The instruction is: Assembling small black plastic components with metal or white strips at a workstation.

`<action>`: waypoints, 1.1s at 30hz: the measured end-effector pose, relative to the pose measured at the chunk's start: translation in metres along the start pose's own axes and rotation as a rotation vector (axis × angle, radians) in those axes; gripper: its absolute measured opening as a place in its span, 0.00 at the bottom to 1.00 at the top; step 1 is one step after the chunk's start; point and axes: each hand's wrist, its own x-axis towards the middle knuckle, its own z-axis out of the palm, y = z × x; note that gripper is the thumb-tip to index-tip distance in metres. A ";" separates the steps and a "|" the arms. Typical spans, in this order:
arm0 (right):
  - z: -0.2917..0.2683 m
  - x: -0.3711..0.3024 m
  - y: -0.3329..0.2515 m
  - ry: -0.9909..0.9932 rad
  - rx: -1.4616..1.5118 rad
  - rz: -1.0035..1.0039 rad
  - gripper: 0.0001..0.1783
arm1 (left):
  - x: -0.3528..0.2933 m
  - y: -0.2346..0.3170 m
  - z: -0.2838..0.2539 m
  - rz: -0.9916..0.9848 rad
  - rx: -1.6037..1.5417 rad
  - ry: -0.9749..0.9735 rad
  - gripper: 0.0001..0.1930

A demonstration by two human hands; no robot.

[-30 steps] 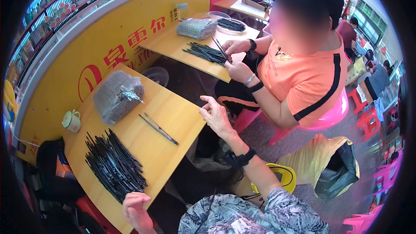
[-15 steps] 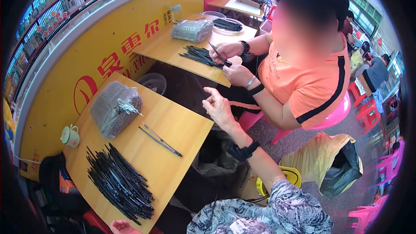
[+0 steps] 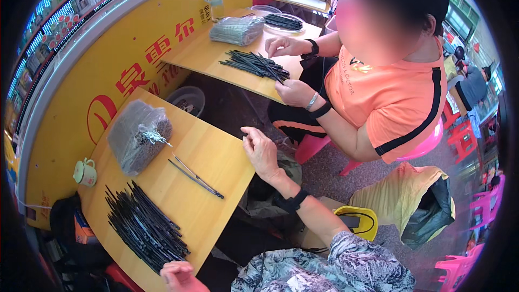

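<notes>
Over the right edge of the near wooden table [image 3: 232, 165], my right hand [image 3: 261, 154] hangs in the air, fingers loosely bent and apart, with nothing visible in it. My left hand [image 3: 181, 277] is at the table's near edge, its fingers slightly curled and nothing seen between them. Just beyond it lies a thick bundle of thin black sticks [image 3: 146, 227]. Two separate thin sticks [image 3: 195, 178], one partly lighter, lie at mid-table. A clear plastic bag [image 3: 132, 140] packed with grey-brown material and tied with silvery strands stands behind them.
A lidded cup [image 3: 85, 173] stands at the table's left edge. Opposite, a person in an orange shirt [image 3: 400, 103] handles black sticks [image 3: 254, 66] at a second table [image 3: 197, 54]. Between the tables is a plastic tub [image 3: 186, 100]. A yellow basket [image 3: 367, 227] and sack [image 3: 405, 200] are at right.
My right hand has moved left and slightly down, toward the near table. My left hand has come up and right, nearer the bundle. The other person's hands have moved apart.
</notes>
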 end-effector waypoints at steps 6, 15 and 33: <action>0.007 -0.006 -0.004 0.066 -0.169 -0.073 0.10 | -0.011 -0.025 0.043 -0.097 0.042 -0.176 0.12; 0.007 -0.007 -0.003 0.059 -0.144 -0.047 0.10 | -0.002 -0.052 0.054 -0.221 0.032 -0.227 0.10; 0.007 -0.006 -0.002 0.138 -0.107 -0.044 0.08 | 0.010 -0.081 0.027 -0.287 0.091 -0.093 0.09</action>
